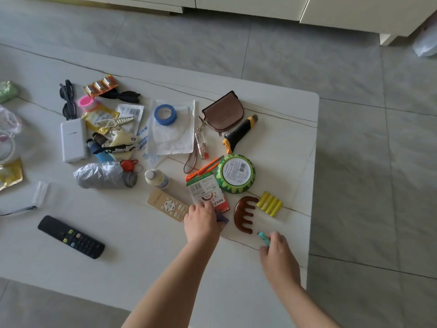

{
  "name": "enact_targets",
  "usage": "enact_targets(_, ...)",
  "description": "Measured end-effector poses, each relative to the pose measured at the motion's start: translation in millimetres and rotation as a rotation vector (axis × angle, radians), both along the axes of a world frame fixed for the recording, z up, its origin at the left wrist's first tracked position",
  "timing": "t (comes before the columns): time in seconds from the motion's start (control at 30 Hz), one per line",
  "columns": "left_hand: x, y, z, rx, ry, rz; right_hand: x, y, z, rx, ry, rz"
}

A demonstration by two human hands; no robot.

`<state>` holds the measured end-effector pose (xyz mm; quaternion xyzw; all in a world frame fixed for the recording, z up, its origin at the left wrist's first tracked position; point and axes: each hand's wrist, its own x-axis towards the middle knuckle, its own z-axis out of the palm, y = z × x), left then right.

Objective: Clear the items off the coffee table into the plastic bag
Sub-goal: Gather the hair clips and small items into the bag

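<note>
Items: remotes, tape roll [165, 114], purse [223, 112], comb [244, 214] scattered over the white surface [283, 150]
Floor [354, 150]: grey tiles
Left hand [202, 221]: fingers curled on a card packet [208, 194]
Right hand [277, 252]: pinching a small teal object [264, 237]
</note>
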<state>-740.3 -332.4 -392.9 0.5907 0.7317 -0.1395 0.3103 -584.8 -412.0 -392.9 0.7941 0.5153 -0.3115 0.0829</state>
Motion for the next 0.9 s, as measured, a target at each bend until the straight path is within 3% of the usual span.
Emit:
enact_targets(0.13, 5.1, -6.4, 0.6, -0.034, -0.231, 0.122, 19.6, 26.3, 6.7, 0.056, 0.011, -0.072)
enact_targets(0.37, 36.8, -5.6, 0.1, -0.119, -0.405, 0.166, 38.4, 77.1, 3.5, 0.059, -0.045, -0.059)
enact_targets(0.7, 63.2, -2.1, -5.2, -0.064, -0.129, 0.057, 34.7, 92.9, -9.9, -0.029, -0.038, -0.045)
enact_targets(0.9, 70.3, 5.3, -5.5, -0.118, -0.094, 0.177, 36.0, 91.2, -7.6, -0.079, -0.054, -0.053)
